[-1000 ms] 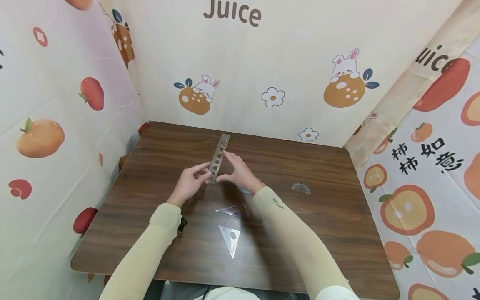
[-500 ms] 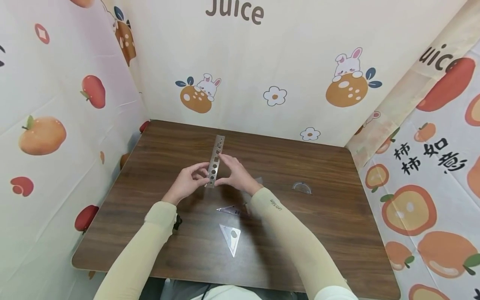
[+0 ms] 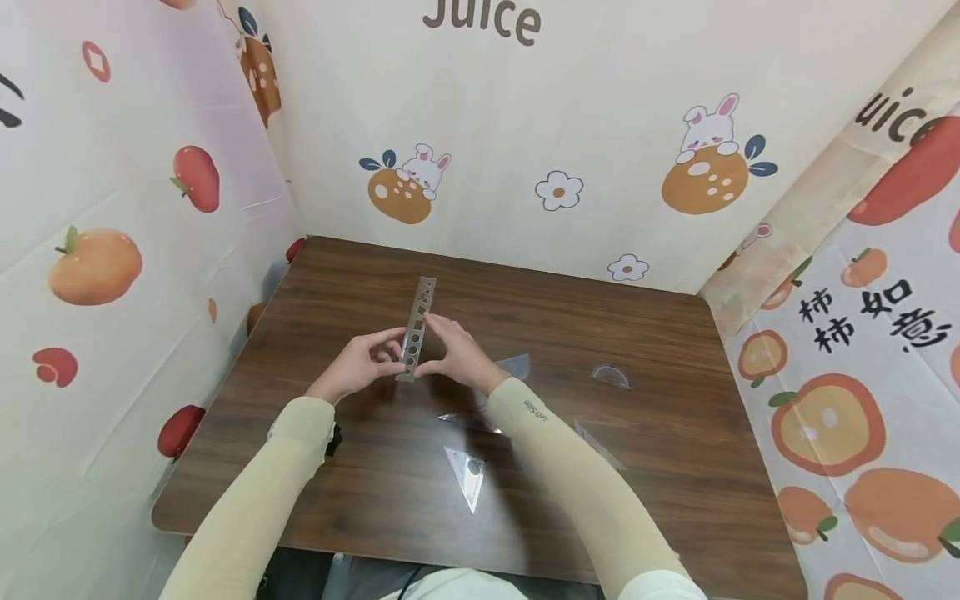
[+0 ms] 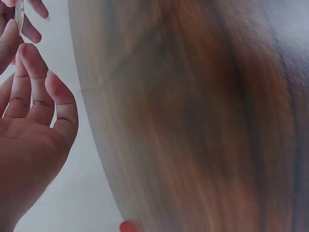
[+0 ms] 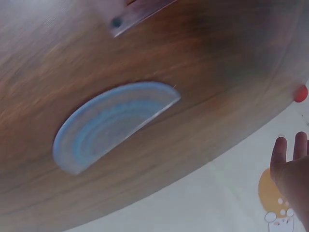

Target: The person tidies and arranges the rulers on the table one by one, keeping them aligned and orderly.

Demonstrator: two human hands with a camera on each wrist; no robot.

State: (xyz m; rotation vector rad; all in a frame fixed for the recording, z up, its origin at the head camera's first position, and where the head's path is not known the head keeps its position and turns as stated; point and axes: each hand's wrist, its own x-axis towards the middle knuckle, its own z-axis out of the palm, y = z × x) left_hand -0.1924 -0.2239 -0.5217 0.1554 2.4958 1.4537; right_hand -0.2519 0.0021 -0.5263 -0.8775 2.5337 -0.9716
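A clear stencil ruler [image 3: 417, 328] with a row of cut-out shapes is held up over the table's middle left, its long side pointing away from me. My left hand [image 3: 362, 364] pinches its left edge near the close end, thumb toward the near tip. At the opposite edge, my right hand [image 3: 459, 357] grips it with thumb and index finger spread along its length. In the left wrist view the ruler [image 4: 19, 13] shows nearly edge-on at the left hand's [image 4: 36, 111] fingertips. Only part of the right hand [image 5: 292, 169] enters the right wrist view.
On the brown table [image 3: 337, 467] lie a clear triangle [image 3: 468, 479], a purplish piece [image 3: 461, 419] partly under the right arm and a small protractor [image 3: 611, 376]. A blue-ringed protractor [image 5: 116, 126] lies by the right wrist. A clear strip [image 3: 600, 446] lies beside the right forearm.
Both hands have moved left and slightly nearer, carrying the ruler with them. More of the protractor behind the right wrist and the strip by the right forearm now show.
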